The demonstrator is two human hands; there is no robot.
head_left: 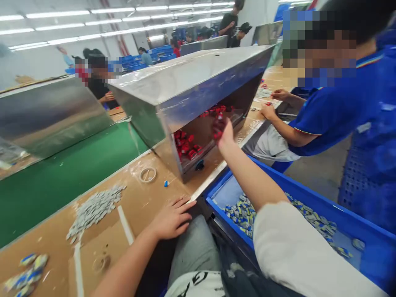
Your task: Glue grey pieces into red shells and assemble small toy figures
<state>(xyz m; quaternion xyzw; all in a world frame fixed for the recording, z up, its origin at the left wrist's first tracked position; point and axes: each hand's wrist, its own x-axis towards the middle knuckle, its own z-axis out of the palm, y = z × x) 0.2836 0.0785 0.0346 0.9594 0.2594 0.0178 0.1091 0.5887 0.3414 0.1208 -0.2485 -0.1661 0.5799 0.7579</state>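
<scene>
My left hand [172, 218] lies palm down on the brown tabletop's front edge, fingers spread, holding nothing. My right hand [223, 131] is at the mouth of a sheet-metal hood [192, 82], blurred by motion. Its fingers look curled around small red pieces, with red showing above and below them. More red pieces [186, 145] are heaped inside the hood at its left end, and another red pile [215, 110] lies deeper in. A tape roll [148, 175] and a tiny blue piece [166, 183] rest on the table between the hood and my left hand.
Flat grey pieces [95, 208] form a pile at left, near several blue-yellow-grey pieces [29, 274]. A blue bin [328, 206] holding similar pieces stands under my right arm. A green conveyor belt [71, 165] runs beyond the table. A co-worker in blue [334, 107] sits at right.
</scene>
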